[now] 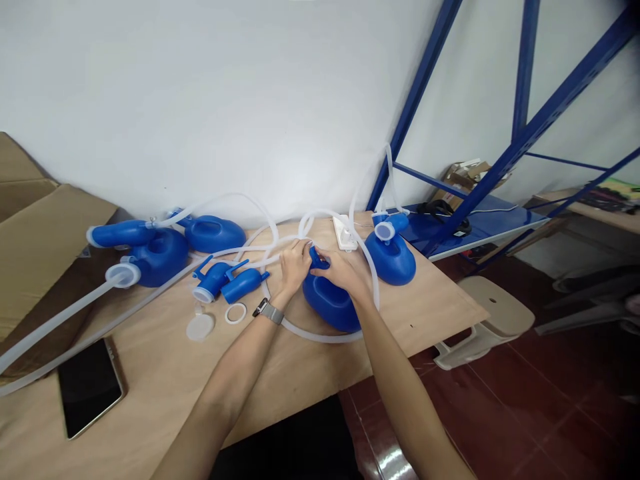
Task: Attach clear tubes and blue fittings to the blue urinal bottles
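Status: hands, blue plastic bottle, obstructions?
Left hand, right hand: both at neck of blue rounded plastic bottle. Bottle on tan wooden tabletop. Translucent flexible plastic tube curves along bottle's near side.

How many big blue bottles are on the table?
4: one bottle beside the cardboard box, one just right, one at the left hand and right hand, one near the blue rack. Others may be hidden.
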A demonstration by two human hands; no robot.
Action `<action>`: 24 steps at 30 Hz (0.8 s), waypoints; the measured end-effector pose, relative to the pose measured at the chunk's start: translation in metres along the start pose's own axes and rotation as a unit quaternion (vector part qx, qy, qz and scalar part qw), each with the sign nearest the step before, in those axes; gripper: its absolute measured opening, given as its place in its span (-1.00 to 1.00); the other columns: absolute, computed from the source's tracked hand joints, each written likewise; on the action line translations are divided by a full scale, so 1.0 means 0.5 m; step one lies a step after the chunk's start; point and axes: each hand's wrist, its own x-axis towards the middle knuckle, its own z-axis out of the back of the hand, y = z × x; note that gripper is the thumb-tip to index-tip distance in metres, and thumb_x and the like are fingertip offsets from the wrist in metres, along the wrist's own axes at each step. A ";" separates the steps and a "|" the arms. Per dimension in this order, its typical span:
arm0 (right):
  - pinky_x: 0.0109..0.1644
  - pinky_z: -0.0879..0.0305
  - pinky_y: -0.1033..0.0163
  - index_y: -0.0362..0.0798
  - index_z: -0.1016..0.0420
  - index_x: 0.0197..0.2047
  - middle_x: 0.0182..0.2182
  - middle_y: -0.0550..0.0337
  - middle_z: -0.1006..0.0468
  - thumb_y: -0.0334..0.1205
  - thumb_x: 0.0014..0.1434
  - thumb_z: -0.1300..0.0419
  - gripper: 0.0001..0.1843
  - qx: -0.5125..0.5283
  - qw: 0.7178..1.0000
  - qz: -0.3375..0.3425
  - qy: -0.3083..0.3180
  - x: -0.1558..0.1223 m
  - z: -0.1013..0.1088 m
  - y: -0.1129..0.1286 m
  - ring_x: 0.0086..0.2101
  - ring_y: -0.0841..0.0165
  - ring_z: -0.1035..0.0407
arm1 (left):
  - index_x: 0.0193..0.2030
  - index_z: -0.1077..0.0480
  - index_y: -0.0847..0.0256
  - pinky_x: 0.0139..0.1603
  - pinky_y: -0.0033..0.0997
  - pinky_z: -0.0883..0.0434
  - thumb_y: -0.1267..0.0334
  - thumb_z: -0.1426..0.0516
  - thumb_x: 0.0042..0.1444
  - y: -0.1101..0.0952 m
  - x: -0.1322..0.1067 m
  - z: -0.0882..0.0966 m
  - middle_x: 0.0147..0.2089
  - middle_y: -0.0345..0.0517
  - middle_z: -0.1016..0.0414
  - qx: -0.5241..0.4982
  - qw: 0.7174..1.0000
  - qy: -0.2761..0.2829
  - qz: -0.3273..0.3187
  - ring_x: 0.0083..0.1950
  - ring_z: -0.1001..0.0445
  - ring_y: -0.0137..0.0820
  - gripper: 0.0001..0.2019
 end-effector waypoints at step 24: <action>0.14 -0.42 0.06 -0.07 -0.57 0.14 -0.01 0.10 -0.66 -0.32 0.03 -0.44 -0.44 0.057 0.998 0.014 0.031 -0.001 -0.001 0.014 -0.06 0.14 -0.53 | 0.13 -0.38 0.23 -0.02 -0.18 -0.43 0.29 -0.05 0.32 0.084 0.092 0.079 -0.24 -0.03 -0.55 0.004 0.996 0.056 0.072 -0.16 -0.56 -0.16 -0.71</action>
